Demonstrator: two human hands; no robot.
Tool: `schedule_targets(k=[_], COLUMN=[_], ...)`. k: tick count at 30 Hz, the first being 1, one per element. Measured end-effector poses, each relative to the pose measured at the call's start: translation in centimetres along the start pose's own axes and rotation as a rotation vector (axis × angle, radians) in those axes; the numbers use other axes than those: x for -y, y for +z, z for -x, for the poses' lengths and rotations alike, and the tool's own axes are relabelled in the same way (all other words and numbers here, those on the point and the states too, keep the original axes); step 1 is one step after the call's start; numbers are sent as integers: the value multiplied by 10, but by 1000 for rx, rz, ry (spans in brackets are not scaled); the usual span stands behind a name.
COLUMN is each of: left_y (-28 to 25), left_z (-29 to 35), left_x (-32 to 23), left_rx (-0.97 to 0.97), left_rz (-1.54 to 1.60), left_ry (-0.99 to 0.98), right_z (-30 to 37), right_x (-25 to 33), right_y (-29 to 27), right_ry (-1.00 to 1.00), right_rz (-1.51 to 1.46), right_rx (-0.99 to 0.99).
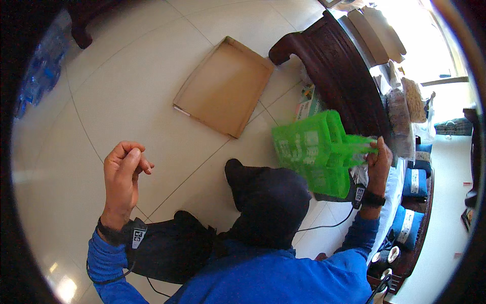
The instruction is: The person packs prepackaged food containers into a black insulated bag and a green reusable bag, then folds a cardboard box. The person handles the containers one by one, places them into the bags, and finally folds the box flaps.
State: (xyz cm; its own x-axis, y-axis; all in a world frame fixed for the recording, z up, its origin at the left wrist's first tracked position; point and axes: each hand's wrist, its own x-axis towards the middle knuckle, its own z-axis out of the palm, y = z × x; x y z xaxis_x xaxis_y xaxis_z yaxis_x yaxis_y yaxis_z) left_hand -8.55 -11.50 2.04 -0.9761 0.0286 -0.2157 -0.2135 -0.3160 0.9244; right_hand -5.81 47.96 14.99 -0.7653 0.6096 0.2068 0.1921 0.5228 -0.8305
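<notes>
Your right hand (378, 163) is closed around the handle of one green plastic basket (316, 152), a slotted caddy with several compartments, and holds it tilted in the air above the pale tiled floor (126, 91). Just beyond the basket stands one dark carved wooden bench (334, 66), its curled armrest nearest the basket and flat cardboard pieces stacked on its far end. To the basket's left, one shallow open cardboard tray (225, 86) lies flat on the floor, apart from it. Well to the basket's left, your left hand (123, 172) is raised with its fingers curled loosely inward; it holds nothing. Right of the basket, past your right wrist, two blue cushions (415, 182) with pale bands lie one behind the other. Each wrist carries one dark strap with a small tag.
</notes>
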Motion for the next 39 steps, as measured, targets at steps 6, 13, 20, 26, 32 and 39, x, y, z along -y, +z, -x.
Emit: schedule_targets(k=[6,13,20,26,32,39], left_y=[-14,-28,-31,-29,-31,-32], left_z=[-13,-19,-19,-20,-15,-8], left_x=[0,4,11,11,1,18], left_rx=[25,-34,-37,-45,-82,-245], left_rz=[-4,43,108,87,33,-37], left_ry=[-45,-65,-72,-96,-86,-51], right_z=[9,16,-8,-42,-50,-50], right_x=[-81,-145,-156,-107,-49,-187], right_y=[-47,-86,-107,-54,115,313], right_ry=[259,308,191,-155,-290,269], right_rz=[74,90,573,575,324,299], right_rx=[-106,-116,-19,-51,392,1050])
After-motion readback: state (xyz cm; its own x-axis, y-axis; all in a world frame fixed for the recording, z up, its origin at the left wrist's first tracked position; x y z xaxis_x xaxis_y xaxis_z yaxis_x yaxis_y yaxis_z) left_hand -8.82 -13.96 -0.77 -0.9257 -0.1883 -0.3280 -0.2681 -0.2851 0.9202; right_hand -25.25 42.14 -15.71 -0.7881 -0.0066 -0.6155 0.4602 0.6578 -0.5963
